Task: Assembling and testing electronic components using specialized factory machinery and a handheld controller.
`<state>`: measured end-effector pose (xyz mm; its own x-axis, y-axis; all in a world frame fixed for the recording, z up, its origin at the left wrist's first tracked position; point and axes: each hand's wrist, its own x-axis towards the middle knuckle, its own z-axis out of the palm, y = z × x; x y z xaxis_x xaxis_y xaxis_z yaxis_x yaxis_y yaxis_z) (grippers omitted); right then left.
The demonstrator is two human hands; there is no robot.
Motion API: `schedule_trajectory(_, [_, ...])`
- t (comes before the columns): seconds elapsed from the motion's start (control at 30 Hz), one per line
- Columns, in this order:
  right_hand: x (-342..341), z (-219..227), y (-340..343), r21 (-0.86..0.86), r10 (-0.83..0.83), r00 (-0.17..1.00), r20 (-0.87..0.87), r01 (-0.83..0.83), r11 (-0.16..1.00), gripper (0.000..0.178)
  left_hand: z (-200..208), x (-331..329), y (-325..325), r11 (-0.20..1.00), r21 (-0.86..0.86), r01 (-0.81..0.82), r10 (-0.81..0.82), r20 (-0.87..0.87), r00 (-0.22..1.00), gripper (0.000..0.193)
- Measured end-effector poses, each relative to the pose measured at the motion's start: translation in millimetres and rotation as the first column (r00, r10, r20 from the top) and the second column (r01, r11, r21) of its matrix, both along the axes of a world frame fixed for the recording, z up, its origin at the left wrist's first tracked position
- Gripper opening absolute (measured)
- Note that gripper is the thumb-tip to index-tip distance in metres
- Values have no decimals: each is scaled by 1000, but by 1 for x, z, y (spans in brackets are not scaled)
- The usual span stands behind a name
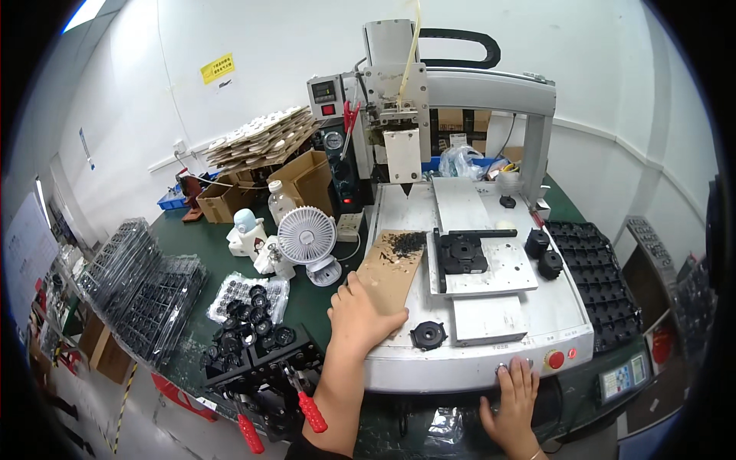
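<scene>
My left hand rests on the near end of a brown cardboard piece, its thumb and fingers apart. Small black bits are scattered over the cardboard's far end. At the front panel of a white bench machine, my right hand has its fingers stretched out, with fingertips at the buttons left of a red knob. A square black plastic part sits in the fixture on the machine's raised metal plate. Beside my left hand, a round black part lies on the machine bed.
Above the fixture hangs the machine's head. A white fan stands left of the bed. Black round parts lie heaped by a clamp jig with red handles. Black trays lie right; wrapped trays are stacked left.
</scene>
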<state>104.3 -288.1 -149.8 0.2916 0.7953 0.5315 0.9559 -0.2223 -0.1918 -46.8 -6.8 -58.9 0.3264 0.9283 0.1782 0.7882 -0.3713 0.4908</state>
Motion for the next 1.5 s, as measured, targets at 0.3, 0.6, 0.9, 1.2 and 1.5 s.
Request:
schedule_trajectory(0.3, [3,3,-16,111,-21,988,-150,38,993,81,-8,6,2,995,90,-40,26,148,989,110])
schedule_trajectory(0.6, [50,11,-44,-127,-502,865,-12,497,859,84,-7,1,5,1000,23,11,-19,378,926,103])
schedule_trajectory(0.9, [56,-1,-60,-67,-428,903,-39,425,903,79,-35,1,3,917,398,-39,27,36,999,99])
schedule_trajectory(1.2, [68,39,-52,-14,-442,897,20,443,897,59,-8,7,-31,770,141,622,-628,0,778,90])
schedule_trajectory(1.5, [-27,-2,-12,-28,270,855,-444,-314,949,26,-25,-19,-99,619,296,727,-779,349,521,84])
